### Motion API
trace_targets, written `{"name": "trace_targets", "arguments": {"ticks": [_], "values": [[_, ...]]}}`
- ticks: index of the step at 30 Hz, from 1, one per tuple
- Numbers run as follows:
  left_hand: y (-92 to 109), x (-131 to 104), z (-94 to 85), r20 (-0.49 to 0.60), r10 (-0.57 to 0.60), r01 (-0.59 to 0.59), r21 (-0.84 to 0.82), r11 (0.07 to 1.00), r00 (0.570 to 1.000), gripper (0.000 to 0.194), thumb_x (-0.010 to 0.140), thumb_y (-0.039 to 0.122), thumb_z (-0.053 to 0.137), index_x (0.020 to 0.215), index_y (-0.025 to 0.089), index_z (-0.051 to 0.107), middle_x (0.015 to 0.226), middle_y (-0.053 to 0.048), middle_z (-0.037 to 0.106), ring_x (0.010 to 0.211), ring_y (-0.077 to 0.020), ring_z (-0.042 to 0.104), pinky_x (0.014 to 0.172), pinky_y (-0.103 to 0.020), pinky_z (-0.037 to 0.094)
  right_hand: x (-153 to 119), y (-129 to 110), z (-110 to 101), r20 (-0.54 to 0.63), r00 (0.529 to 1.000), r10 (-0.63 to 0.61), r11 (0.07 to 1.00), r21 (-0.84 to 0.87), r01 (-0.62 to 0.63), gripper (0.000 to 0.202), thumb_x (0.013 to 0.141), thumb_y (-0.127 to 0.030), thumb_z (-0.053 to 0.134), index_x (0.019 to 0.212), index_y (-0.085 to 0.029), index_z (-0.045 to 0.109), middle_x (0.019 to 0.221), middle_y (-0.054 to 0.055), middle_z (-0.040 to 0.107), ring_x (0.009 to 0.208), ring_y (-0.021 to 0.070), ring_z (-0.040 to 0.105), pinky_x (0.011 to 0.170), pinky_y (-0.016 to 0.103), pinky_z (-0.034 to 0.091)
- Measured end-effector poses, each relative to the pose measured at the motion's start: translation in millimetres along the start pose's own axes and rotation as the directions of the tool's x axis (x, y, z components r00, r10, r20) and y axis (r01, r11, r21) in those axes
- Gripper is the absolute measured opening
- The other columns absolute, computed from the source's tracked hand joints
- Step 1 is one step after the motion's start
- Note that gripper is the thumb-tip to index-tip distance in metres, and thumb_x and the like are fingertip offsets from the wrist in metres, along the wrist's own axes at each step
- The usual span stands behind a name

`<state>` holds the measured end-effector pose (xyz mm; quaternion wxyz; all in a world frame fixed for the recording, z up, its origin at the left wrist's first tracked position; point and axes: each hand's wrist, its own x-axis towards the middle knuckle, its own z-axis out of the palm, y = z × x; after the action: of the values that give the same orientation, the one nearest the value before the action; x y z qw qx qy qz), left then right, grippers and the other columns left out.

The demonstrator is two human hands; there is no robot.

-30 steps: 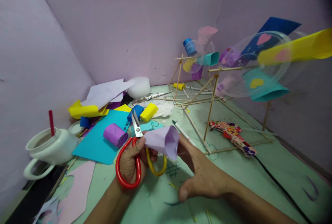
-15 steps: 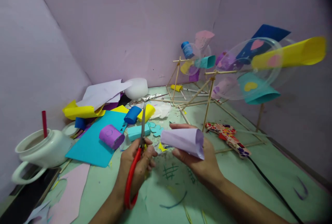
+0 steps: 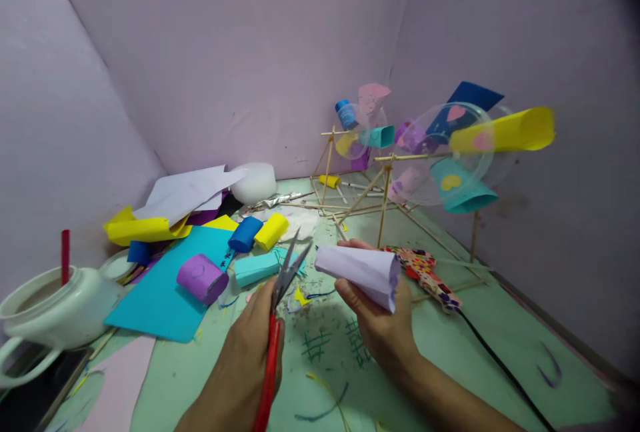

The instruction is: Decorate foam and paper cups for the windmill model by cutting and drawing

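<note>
Over the green table (image 3: pixel 480 325): both hands work above the scribbled surface.
Writing: only pen hatch marks (image 3: pixel 315 345); nothing readable.
Left hand (image 3: pixel 245 359): grips the red-handled scissors (image 3: pixel 280 312), blades now parted; earlier they were closed.
Right hand (image 3: pixel 375 319): clasps the lilac paper roll (image 3: pixel 360 272), just beside the blade tips.
White jug (image 3: pixel 55 312): holds a red stick (image 3: pixel 65 257).

The left hand (image 3: pixel 245 359) holds the red-handled scissors (image 3: pixel 280 312) near the middle. Just to the right, the right hand (image 3: pixel 375 319) holds the rolled lilac paper cone (image 3: pixel 363 272). The white ceramic jug (image 3: pixel 50 312) stands far left. The wooden stick frame (image 3: pixel 385 185) stands behind, to the right.
</note>
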<state>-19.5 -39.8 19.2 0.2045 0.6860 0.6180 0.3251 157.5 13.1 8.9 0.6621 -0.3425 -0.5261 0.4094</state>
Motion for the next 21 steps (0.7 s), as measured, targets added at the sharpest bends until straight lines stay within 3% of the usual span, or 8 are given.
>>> {"name": "trace_targets", "arguments": {"ticks": [4,8,11,21], "values": [[12,-4,3.8,0.009,0.006,-0.006,-0.031,1.000,1.000,0.045,0.089,0.028,0.035,0.133,0.018,0.042,0.130,-0.013,0.055,0.120,-0.0249,0.051,0.098,-0.040,0.044,-4,-8,4,-0.026,0.990,-0.137,0.987,-0.094,0.134,0.040,0.071,-0.021,0.072,0.110,-0.024,0.060,0.109,0.006,0.064,0.092,0.0200,0.065,0.075,0.029,0.056],[14,-6,6.6,-0.025,0.014,-0.015,-0.020,1.000,1.000,0.044,0.089,0.026,0.036,0.130,0.016,0.044,0.122,-0.013,0.060,0.114,-0.0244,0.056,0.095,-0.039,0.046,-9,-6,8,0.005,0.957,-0.290,0.946,-0.152,0.288,0.043,0.073,-0.016,0.070,0.113,-0.024,0.058,0.111,0.006,0.062,0.103,0.0212,0.060,0.089,0.034,0.051],[12,-7,6.6,0.020,0.053,-0.053,-0.002,0.999,0.998,0.044,0.089,0.026,0.037,0.131,0.016,0.043,0.121,-0.014,0.061,0.110,-0.0244,0.058,0.091,-0.038,0.048,-11,-1,11,0.033,0.926,-0.376,0.911,-0.171,0.376,0.044,0.072,-0.014,0.071,0.112,-0.024,0.057,0.110,0.006,0.062,0.106,0.0208,0.057,0.092,0.035,0.048],[10,-7,4.4,0.067,0.069,-0.063,-0.077,0.995,0.995,0.046,0.089,0.027,0.039,0.133,0.015,0.040,0.129,-0.016,0.056,0.114,-0.0245,0.056,0.095,-0.038,0.045,-16,5,13,0.098,0.893,-0.439,0.874,-0.184,0.450,0.043,0.073,-0.009,0.068,0.112,-0.023,0.053,0.111,0.006,0.059,0.108,0.0201,0.055,0.091,0.034,0.047]]}}
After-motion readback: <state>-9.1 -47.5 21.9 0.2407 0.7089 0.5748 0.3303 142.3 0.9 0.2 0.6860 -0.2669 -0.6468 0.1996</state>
